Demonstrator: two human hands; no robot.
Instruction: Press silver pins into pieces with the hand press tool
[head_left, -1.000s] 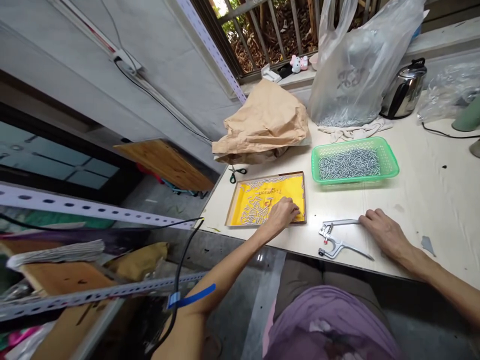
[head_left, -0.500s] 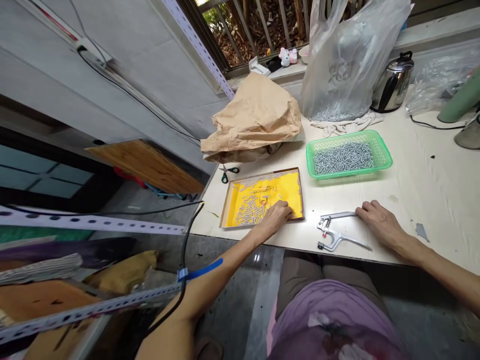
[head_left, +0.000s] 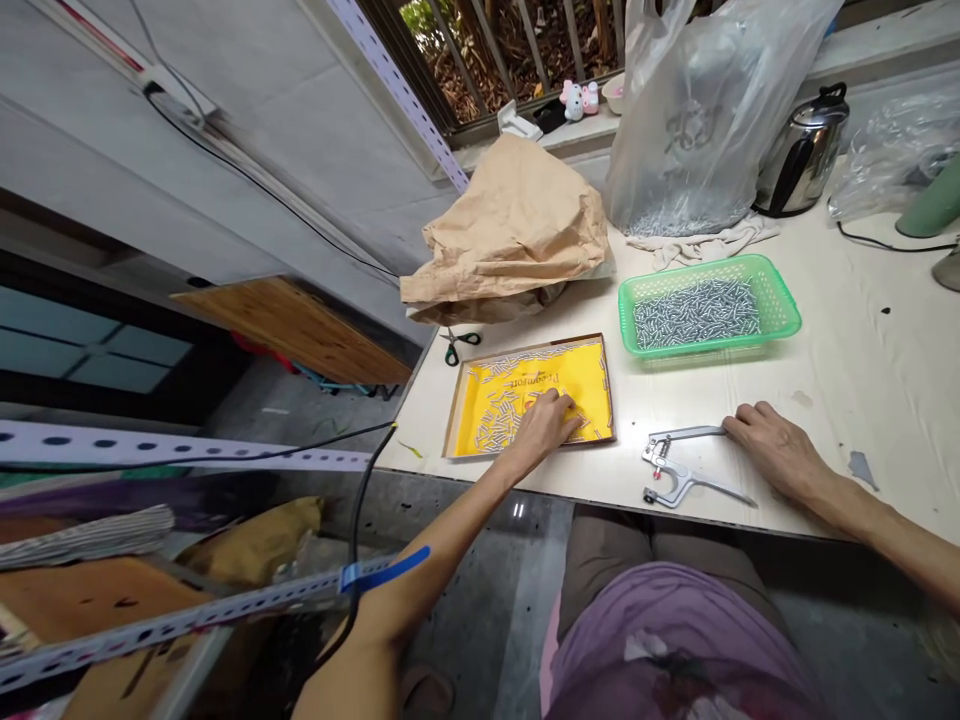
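My left hand (head_left: 541,430) reaches over the near side of a shallow box with a yellow lining (head_left: 592,375). Its fingers are curled down at the lining; whatever is between them is hidden. Small silvery metal pieces (head_left: 496,425) lie scattered in the box, thickest left of the hand. My right hand (head_left: 776,450) rests on the table, its fingers closed on the end of the upper handle of metal hand pliers (head_left: 679,480). These pliers lie on their side with the handles spread. Nothing shows between their jaws.
A green plastic basket (head_left: 784,318) of small metal pieces (head_left: 697,315) stands behind the pliers. Scissors (head_left: 452,352) lie left of a crumpled brown paper bag (head_left: 517,220). At the back are a clear plastic bag (head_left: 694,130) and a steel kettle (head_left: 799,160).
My left hand has shifted leftward within the box, fingers still curled. My right hand stays on the pliers' handle. The whole view has moved slightly.
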